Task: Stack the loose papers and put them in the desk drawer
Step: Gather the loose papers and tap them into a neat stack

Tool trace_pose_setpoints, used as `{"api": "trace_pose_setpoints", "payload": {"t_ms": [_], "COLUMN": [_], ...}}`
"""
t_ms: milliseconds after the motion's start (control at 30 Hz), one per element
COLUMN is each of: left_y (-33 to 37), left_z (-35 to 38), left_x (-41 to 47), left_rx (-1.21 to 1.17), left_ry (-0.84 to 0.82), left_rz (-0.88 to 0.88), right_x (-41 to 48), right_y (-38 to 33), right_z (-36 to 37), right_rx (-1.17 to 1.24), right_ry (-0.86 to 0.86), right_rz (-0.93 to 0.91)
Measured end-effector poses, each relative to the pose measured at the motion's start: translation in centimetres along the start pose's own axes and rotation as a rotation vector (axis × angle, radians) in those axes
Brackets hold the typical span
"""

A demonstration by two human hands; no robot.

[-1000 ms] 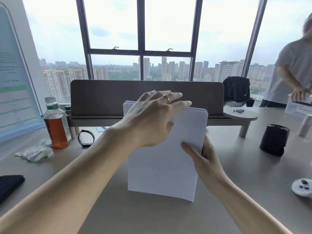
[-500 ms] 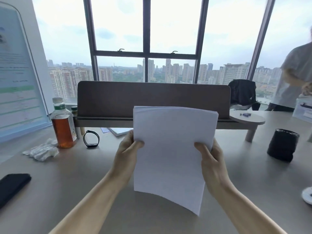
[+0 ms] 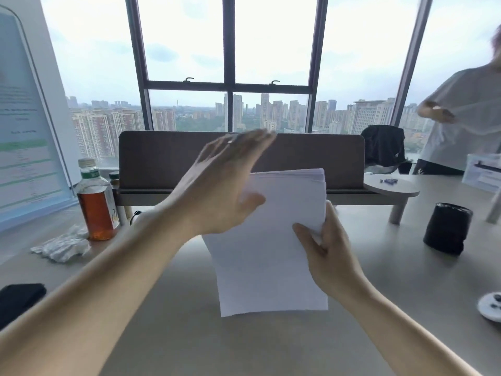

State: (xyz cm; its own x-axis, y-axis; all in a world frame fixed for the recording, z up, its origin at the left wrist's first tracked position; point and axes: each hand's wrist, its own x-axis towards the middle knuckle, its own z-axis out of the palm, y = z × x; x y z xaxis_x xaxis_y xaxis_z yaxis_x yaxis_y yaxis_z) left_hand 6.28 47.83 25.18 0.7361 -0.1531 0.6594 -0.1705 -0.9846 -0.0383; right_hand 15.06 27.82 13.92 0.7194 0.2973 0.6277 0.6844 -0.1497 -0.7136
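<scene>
A stack of white papers (image 3: pixel 268 256) stands upright on its lower edge over the grey desk (image 3: pixel 189 335), in the middle of the view. My right hand (image 3: pixel 325 256) grips the stack's right edge, thumb across the front. My left hand (image 3: pixel 225 185) is lifted off the paper, flat with fingers stretched out, blurred, hovering in front of the stack's upper left corner and hiding it. No drawer is in view.
A brown desk divider with a shelf (image 3: pixel 162 164) stands behind the papers. At left are a tea bottle (image 3: pixel 95 202), a crumpled white cloth (image 3: pixel 62 245) and a black object (image 3: pixel 19 299). At right are a black cup (image 3: pixel 447 229), a white controller (image 3: pixel 490 305) and a person (image 3: pixel 466 118).
Half a second ago both hands held the stack by its sides. My left hand has let go and risen, open, above the top left corner. My right hand keeps its grip.
</scene>
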Motion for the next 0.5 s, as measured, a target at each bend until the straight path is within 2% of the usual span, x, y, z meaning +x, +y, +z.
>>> {"api": "trace_pose_setpoints", "payload": {"t_ms": [67, 100, 167, 233, 267, 333, 367, 433, 500], "left_y": [1.0, 0.9, -0.3, -1.6, -2.1, -2.6, -2.6, -2.5, -2.6], "left_z": [-1.0, -1.0, -0.2, 1.1, 2.1, 4.7, 6.2, 8.5, 9.8], "left_x": [1.2, 1.1, -0.5, -3.3, -4.9, -7.7, -9.0, -10.8, -11.6], "left_rx": [-0.087, -0.192, -0.415, -0.768, -0.948, -1.168, -1.219, -1.258, -1.249], "left_ry": [-0.162, -0.146, -0.022, 0.112, 0.187, 0.275, 0.288, 0.304, 0.313], "left_rz": [-0.025, -0.059, -0.159, -0.374, -0.502, -0.737, -0.813, -0.875, -0.856], "right_x": [0.8, 1.2, 2.0, 2.0, 1.6, 0.6, 0.1, -0.5, -1.0], "right_y": [-1.6, -2.3, -2.4, -1.2, -0.2, 1.4, 2.3, 3.9, 4.3], "right_z": [-0.5, -0.9, -2.4, -4.1, -4.7, -4.6, -4.0, -3.0, -2.2], "right_rx": [-0.075, -0.094, -0.208, -0.356, -0.32, 0.064, 0.219, 0.205, 0.175], "right_ry": [-0.013, -0.013, 0.003, 0.059, 0.069, 0.057, 0.039, 0.035, 0.045], "right_rz": [-0.093, -0.117, -0.08, 0.115, 0.258, 0.512, 0.562, 0.465, 0.367]}}
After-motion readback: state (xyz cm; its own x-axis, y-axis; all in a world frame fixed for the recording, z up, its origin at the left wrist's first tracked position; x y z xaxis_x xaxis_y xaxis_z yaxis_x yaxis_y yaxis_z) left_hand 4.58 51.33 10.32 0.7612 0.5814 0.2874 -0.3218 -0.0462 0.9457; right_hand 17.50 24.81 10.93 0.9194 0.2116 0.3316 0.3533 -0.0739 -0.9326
